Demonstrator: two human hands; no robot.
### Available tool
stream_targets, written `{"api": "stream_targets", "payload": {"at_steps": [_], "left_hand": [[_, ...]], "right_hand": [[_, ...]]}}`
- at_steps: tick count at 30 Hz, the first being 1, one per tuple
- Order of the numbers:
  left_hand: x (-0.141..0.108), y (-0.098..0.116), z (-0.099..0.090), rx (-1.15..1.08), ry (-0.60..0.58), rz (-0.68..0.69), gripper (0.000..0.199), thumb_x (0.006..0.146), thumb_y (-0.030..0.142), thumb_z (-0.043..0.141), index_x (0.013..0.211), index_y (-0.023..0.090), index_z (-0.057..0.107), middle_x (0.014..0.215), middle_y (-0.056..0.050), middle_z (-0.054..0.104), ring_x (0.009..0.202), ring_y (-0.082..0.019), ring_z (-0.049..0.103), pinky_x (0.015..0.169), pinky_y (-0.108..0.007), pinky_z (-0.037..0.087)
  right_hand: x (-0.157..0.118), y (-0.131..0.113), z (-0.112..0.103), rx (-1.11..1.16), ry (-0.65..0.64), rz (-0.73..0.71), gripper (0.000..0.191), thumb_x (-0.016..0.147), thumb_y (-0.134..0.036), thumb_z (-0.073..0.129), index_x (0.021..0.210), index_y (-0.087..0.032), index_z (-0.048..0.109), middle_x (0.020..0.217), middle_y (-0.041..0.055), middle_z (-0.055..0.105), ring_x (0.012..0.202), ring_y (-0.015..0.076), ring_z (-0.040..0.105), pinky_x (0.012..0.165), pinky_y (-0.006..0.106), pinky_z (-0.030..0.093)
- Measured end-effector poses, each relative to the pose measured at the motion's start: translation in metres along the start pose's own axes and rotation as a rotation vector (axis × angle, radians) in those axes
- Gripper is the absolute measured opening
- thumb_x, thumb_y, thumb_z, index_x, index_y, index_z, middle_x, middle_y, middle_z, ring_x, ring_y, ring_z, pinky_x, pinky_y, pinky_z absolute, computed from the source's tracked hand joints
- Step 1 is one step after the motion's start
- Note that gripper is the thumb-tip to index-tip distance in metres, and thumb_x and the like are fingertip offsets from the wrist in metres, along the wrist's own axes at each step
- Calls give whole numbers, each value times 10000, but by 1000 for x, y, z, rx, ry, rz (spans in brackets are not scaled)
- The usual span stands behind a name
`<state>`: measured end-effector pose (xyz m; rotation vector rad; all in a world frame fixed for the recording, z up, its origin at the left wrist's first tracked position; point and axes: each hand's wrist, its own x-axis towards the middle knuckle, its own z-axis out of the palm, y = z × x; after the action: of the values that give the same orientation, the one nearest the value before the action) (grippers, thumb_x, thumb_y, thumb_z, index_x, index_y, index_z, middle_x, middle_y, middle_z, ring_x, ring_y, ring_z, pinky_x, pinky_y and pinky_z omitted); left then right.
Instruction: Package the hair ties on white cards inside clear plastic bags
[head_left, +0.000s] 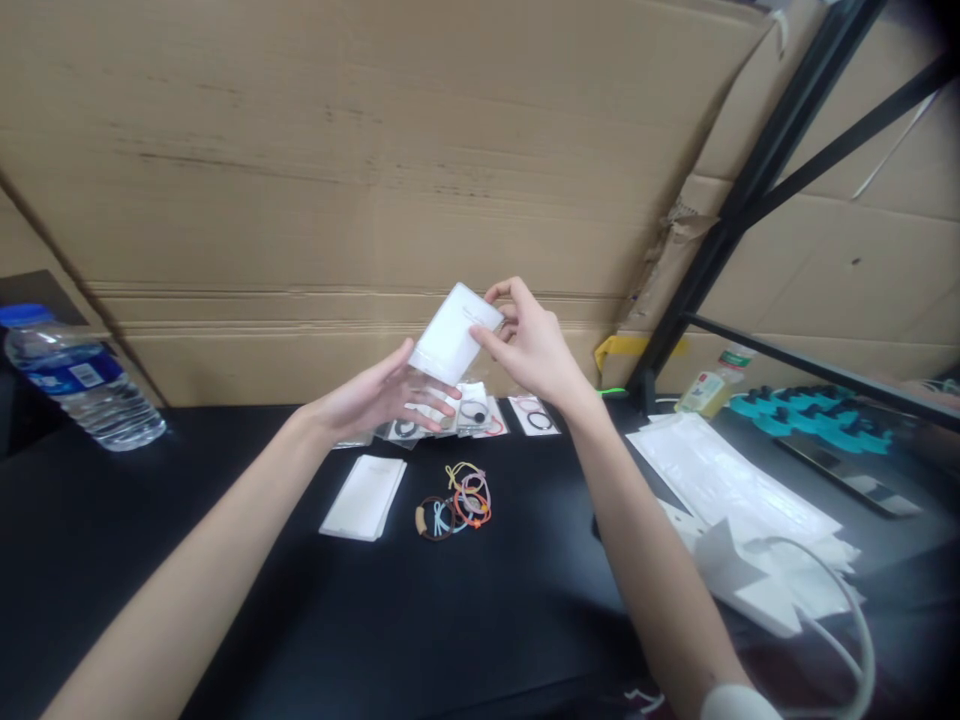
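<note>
Between thumb and fingers my right hand (pixel 529 340) grips the corner of a white card (pixel 456 335), raised above the table and tilted. My left hand (pixel 382 393) is spread just below the card's lower edge, fingers apart; whether it touches the card I cannot tell. Under the hands lies a stack of white cards (pixel 365 497). To its right is a small heap of coloured hair ties (pixel 472 500), yellow, pink, orange, blue and brown. Behind them sit several small clear packets (pixel 474 412) with hair ties inside, partly hidden by my left hand. One packet (pixel 534 415) lies apart at the right.
A water bottle (pixel 79 380) stands at the left. On the right are white paper sheets (pixel 739 480), a white cable (pixel 862 640), a teal tray (pixel 810 415) and a bottle of yellowish liquid (pixel 712 385). Cardboard (pixel 337 180) walls the back, beside a black metal frame (pixel 739 210).
</note>
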<state>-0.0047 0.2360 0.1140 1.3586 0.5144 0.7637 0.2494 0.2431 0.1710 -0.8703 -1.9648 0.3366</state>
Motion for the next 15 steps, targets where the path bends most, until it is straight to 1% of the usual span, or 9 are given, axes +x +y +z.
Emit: {"api": "stream_targets", "payload": {"at_steps": [4, 7, 10, 13, 15], "left_hand": [[2, -1, 1, -69, -9, 16, 715, 1058, 707, 380, 1393, 159, 695, 1242, -233, 749, 1097, -363, 729, 881, -483, 619], [3, -4, 1, -135, 3, 31, 669, 1068, 674, 401, 1411, 178, 692, 1249, -214, 753, 1096, -353, 738, 887, -467, 624], [4, -5, 2, -187, 9, 67, 580, 1093, 599, 421, 1431, 205, 680, 1293, -189, 751, 1103, -341, 746, 890, -465, 634], [4, -5, 3, -234, 8, 89, 552, 1104, 564, 427, 1430, 195, 677, 1308, -189, 751, 1102, -336, 751, 887, -463, 641], [4, -5, 4, -261, 16, 93, 552, 1106, 548, 438, 1453, 181, 659, 1284, -194, 760, 1097, -329, 755, 886, -446, 640]], "right_hand": [[1, 3, 7, 13, 1, 9, 265, 949, -326, 644, 1162, -254, 504, 863, -17, 701, 668, 166, 619, 676, 333, 476], [1, 3, 10, 10, 2, -8, 271, 930, -316, 666, 1156, -245, 536, 989, 11, 722, 678, 152, 622, 692, 330, 488], [1, 0, 12, -31, 15, -77, 213, 911, -315, 708, 1077, -221, 613, 1112, 45, 723, 721, 144, 634, 749, 332, 504], [1, -3, 13, -85, -13, -121, 136, 936, -325, 708, 1004, -210, 688, 1062, 43, 736, 744, 149, 623, 773, 327, 490], [0, -5, 13, -118, -41, -130, 121, 952, -319, 700, 1011, -215, 721, 1022, 32, 749, 733, 149, 605, 761, 323, 470]]}}
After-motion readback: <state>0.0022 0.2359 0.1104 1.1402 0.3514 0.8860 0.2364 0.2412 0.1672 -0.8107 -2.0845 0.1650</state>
